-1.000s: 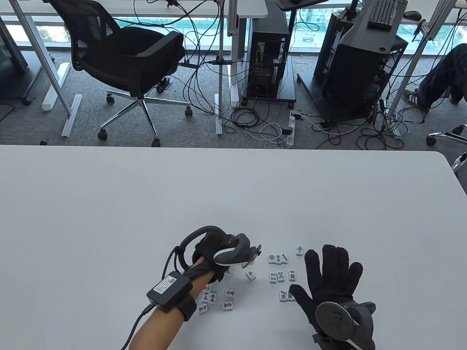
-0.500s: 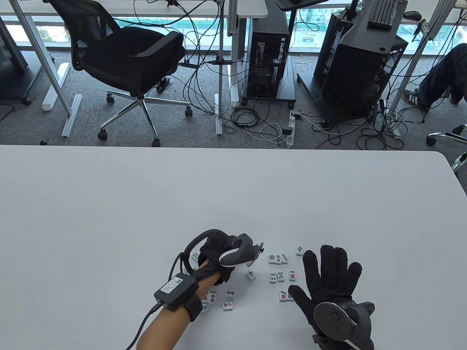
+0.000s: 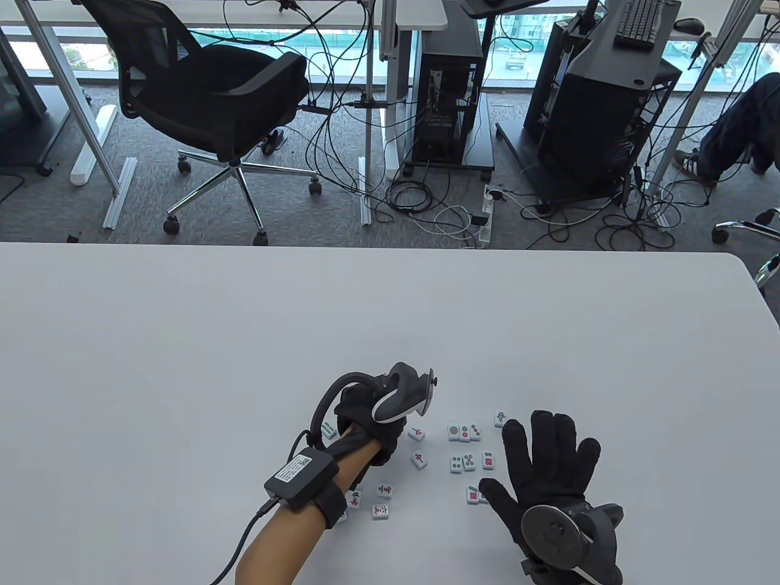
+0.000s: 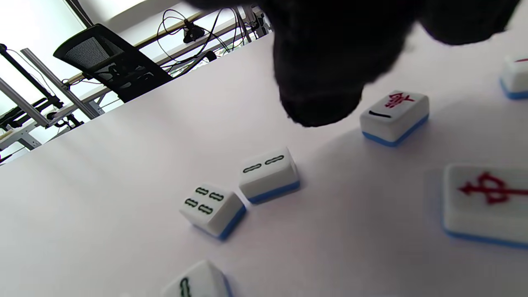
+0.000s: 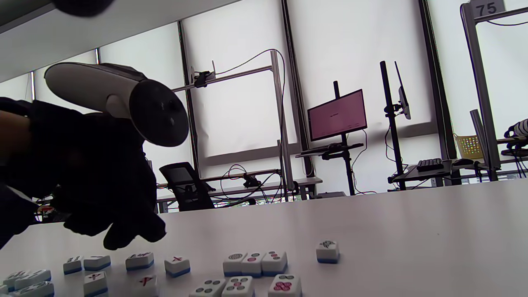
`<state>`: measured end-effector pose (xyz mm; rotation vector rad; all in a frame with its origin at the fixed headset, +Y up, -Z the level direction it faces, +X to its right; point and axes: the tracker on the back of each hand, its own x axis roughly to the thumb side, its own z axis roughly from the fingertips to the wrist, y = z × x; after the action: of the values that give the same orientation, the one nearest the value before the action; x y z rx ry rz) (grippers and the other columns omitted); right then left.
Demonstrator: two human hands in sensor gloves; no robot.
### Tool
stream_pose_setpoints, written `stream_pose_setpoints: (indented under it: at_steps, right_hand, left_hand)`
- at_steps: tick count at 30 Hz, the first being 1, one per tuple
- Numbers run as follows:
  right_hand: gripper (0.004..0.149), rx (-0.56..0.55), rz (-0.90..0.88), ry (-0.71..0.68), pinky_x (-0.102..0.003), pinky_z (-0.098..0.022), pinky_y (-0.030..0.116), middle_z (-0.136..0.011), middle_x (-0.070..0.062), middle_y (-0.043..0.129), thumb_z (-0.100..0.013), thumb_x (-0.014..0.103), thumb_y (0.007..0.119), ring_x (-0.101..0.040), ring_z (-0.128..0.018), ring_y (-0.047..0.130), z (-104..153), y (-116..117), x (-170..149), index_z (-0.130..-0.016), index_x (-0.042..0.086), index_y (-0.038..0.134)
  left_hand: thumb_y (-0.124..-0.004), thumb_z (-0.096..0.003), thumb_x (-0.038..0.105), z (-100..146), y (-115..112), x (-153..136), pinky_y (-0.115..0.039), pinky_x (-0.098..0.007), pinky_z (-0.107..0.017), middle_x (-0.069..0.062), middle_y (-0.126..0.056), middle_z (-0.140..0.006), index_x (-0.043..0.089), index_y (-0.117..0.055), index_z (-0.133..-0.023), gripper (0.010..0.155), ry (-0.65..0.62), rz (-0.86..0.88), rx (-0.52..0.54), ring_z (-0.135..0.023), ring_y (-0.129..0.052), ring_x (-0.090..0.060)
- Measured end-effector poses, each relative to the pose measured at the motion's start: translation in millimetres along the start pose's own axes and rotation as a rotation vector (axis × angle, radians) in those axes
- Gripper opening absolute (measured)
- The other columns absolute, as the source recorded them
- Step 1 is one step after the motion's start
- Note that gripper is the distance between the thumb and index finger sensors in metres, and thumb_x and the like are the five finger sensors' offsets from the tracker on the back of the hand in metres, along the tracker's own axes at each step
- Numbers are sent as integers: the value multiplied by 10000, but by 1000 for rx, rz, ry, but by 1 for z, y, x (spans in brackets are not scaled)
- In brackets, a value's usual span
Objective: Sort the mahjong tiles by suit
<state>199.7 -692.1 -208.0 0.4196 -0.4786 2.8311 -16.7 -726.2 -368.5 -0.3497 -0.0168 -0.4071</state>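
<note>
Small white mahjong tiles with blue backs lie near the table's front edge. My left hand (image 3: 390, 445) hovers over the character tiles with its fingers loosely curled and nothing in them. In the left wrist view a fingertip (image 4: 317, 107) hangs just left of a red character tile (image 4: 394, 115), above two bamboo tiles (image 4: 268, 173). A red character tile (image 3: 416, 434) lies just right of that hand. My right hand (image 3: 542, 469) lies flat with fingers spread beside the circle tiles (image 3: 465, 432), its thumb by a circle tile (image 3: 473, 493).
More character tiles (image 3: 381, 510) lie by my left wrist, and a bamboo tile (image 3: 329, 429) to its left. A lone bird tile (image 3: 499, 418) sits near my right fingertips. The white table (image 3: 244, 341) stretches far beyond. An office chair (image 3: 207, 103) and cables are behind it.
My left hand has moved away from me and slightly right. A red character tile now shows at its right and a bamboo tile at its left. My right hand has barely shifted.
</note>
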Motion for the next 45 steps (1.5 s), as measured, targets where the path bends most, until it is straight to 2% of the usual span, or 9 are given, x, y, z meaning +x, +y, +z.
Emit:
stream_pose_setpoints:
  at_steps: [4,12,18,23,27,32,34,37,45]
  right_hand:
    - [787,1,-6,3,-758,-673,116,-1137,-154,23,-493,617,518,-459,-1016,15,0,0,-1,-1077,291,102]
    - [790,-2,-15,3,-758,-674,112,-1138,-151,24,-494,617,521,-458,-1018,14,0,0,-1,-1077,290,101]
    - [791,5,-7,2,-758,-675,117,-1139,-154,27,-494,617,523,-459,-1019,20,0,1,-1,-1078,289,101]
    - [793,7,-6,1,-758,-675,118,-1140,-153,30,-493,618,524,-460,-1020,24,0,0,0,-1077,290,100]
    - [793,12,-3,-3,-760,-672,116,-1141,-153,31,-494,617,526,-460,-1020,23,-1,1,0,-1078,290,101]
    - [793,12,-16,-13,-759,-671,104,-1142,-151,27,-495,616,528,-457,-1021,13,-1,1,2,-1079,293,100]
    - [793,12,-4,-15,-760,-669,105,-1141,-152,28,-495,617,528,-458,-1019,12,0,2,2,-1079,292,101]
    - [794,22,8,-11,-759,-668,104,-1139,-154,22,-494,618,526,-459,-1016,10,-1,4,1,-1079,291,100]
    - [791,46,4,28,-758,-668,102,-1136,-151,14,-494,618,524,-456,-1014,3,-2,10,-6,-1077,294,99]
  left_hand:
    - [-718,-392,717,-10,-6,7,-801,-298,-101,164,-970,-255,169,-980,-616,648,26,-5,-67,0,-880,-52]
    - [-786,-395,656,-13,-15,14,-814,-296,-143,168,-973,-318,163,-959,-650,581,-21,-39,-40,-51,-903,-50]
    - [-868,-372,579,-13,-21,13,-836,-297,-232,173,-972,-464,197,-870,-830,596,-63,-47,-32,-179,-943,-45]
    - [-890,-360,560,-15,-24,13,-840,-300,-264,181,-965,-502,243,-814,-902,632,-81,-32,-21,-220,-950,-46]
    - [-870,-363,573,-18,-30,19,-840,-291,-247,192,-961,-474,215,-821,-873,625,-108,-40,26,-193,-943,-35]
    - [-888,-358,526,-16,-33,19,-839,-295,-262,193,-961,-460,227,-824,-857,585,-235,-47,108,-194,-941,-42]
    - [-884,-343,530,-10,-30,9,-846,-290,-293,213,-958,-468,263,-803,-870,596,-274,-68,188,-219,-949,-37]
    - [-885,-323,529,-5,-26,-30,-851,-289,-339,232,-957,-486,314,-781,-878,605,-262,-70,296,-264,-966,-38]
    - [-889,-316,513,16,-53,-158,-849,-292,-382,241,-955,-512,356,-761,-885,604,-79,-123,318,-315,-977,-44]
